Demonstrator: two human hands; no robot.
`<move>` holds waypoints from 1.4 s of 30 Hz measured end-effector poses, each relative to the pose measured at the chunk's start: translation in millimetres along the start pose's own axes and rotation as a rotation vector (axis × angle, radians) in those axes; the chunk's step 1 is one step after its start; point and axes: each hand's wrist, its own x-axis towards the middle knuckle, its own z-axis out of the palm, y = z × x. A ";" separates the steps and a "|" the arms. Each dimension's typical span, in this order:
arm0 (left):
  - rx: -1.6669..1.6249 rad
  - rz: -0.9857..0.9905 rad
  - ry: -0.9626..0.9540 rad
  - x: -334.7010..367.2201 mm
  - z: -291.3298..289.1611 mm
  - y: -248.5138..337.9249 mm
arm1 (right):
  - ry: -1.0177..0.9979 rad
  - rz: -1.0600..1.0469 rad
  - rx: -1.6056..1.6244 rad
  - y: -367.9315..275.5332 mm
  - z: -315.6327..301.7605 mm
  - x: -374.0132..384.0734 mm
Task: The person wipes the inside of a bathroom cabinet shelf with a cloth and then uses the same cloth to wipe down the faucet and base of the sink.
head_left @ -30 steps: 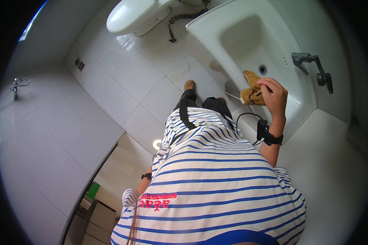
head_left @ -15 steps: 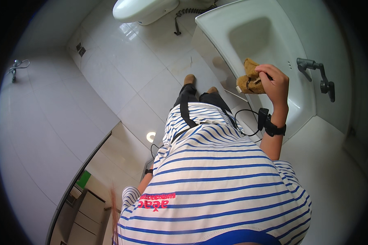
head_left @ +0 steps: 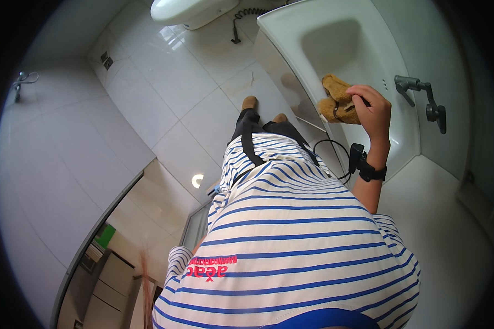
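My right hand is raised over the near part of a white bathtub. Its fingers are closed in a pinch on a brown plush item, which hangs above the tub's inner side. Two fuzzy lobes, a dark strap and a small pale tag show on it; its exact kind is unclear. A black band with a small box sits on my right wrist. My left hand is hidden beside my striped shirt. At my left hip a small bluish object pokes out, too small to name.
A grey tap is mounted on the wall right of the tub. At the top stands a white toilet, with a coiled dark hose beside it. A floor drain and a wall shower fitting are at the left.
My right hand still grips the plush item, which has turned slightly. My left wrist, visible before, is now hidden. A small bluish object has come into sight at my left hip.
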 end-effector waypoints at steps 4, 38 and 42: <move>-0.011 0.012 0.012 -2.5 2.5 -8.5 | -0.008 -0.006 -0.017 0.6 -2.6 -1.2; 0.898 0.535 -0.026 98.3 -16.7 272.1 | -0.007 0.339 -0.085 152.5 97.3 -130.9; 1.496 1.053 -0.021 88.5 107.6 400.8 | 0.198 0.418 0.022 136.2 85.7 -125.4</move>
